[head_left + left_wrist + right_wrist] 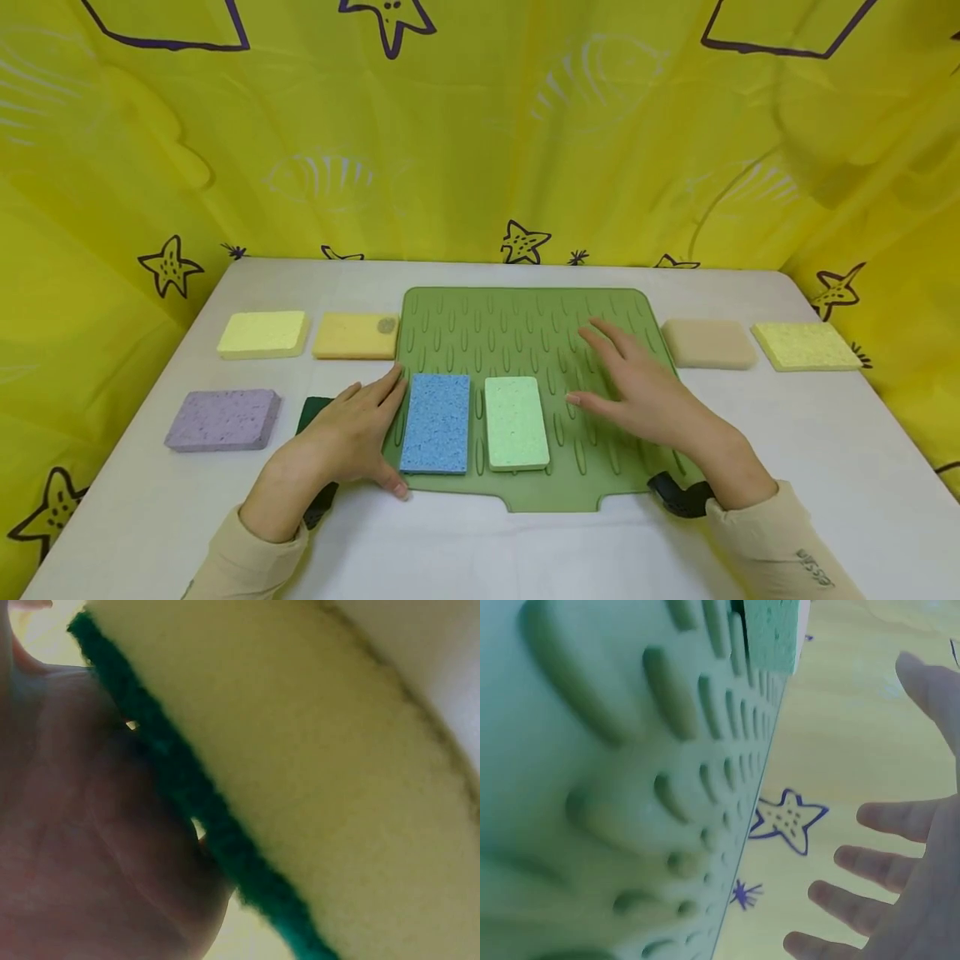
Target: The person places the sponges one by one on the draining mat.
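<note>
Left fingers (385, 386): in the head view I see the left hand (341, 437) with its digits extended and spread, gripping nothing, at the left edge of the green mat (555, 492).
Right fingers (602, 343): the right hand (645, 400) has them spread and slightly bent, holding nothing, over the mat's right half.
Blue sponge (437, 425): just right of the left fingers, on the mat; rectangular, mottled, upright to my view.
Mint sponge (517, 423): between both hands, beside the blue one, pale, round-cornered, finely pitted.
Dark green sponge (311, 411): partly hidden, left of the left fingers.
Orange sponge (348, 337): beyond the left fingers; its round grey mark is too small for me to read.
Sleeve lettering (815, 569): behind the right fingers, dark, upside down; I cannot read it surely.
Left wrist palm: the dark green sponge fills my view beside it, yellow foam backed by a fuzzy green layer; the fingertips are mostly hidden.
Right wrist fingers: I see them splayed, apart from the mat's oval ridges; the mint sponge stands across from the thumb.
</note>
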Available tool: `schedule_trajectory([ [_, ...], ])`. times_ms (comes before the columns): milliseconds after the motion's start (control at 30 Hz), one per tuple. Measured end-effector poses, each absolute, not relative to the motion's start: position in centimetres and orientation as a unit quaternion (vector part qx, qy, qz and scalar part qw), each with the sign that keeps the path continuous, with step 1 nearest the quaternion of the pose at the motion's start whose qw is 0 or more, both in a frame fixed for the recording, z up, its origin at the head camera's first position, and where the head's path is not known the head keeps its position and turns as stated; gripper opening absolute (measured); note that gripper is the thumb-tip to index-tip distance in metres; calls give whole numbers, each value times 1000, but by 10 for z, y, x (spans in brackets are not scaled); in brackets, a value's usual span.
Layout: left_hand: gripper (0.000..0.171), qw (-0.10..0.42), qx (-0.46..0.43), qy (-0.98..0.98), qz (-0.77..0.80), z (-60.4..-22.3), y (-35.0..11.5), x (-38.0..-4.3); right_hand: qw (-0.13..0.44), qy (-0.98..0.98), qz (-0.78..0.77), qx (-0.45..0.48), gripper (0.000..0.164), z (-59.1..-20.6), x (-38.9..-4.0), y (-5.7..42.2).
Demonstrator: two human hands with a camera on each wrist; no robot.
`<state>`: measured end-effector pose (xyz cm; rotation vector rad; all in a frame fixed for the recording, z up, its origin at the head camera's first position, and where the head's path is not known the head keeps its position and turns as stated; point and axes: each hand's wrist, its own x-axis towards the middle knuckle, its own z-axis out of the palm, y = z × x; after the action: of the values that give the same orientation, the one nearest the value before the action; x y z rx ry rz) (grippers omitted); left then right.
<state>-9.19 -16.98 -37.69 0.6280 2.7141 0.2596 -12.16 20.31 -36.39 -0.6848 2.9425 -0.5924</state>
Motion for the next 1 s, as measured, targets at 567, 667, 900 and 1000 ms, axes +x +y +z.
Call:
schedule_trajectory([
  [567, 141, 171, 218, 956, 91, -379, -171, -92, -3, 979, -168, -116, 75, -360, -137, 242],
  [667, 141, 169, 220, 956, 91, -379, -171, -93, -11, 981, -161, -104, 73, -362, -140, 248],
  [900, 140, 169, 222, 956, 87, -380, -171, -93, -24, 985, -155, -74, 72, -367, -147, 262],
  [1000, 140, 168, 224, 956, 88, -380, -171, -93, -23, 986, -151, -59, 73, -369, -150, 268],
])
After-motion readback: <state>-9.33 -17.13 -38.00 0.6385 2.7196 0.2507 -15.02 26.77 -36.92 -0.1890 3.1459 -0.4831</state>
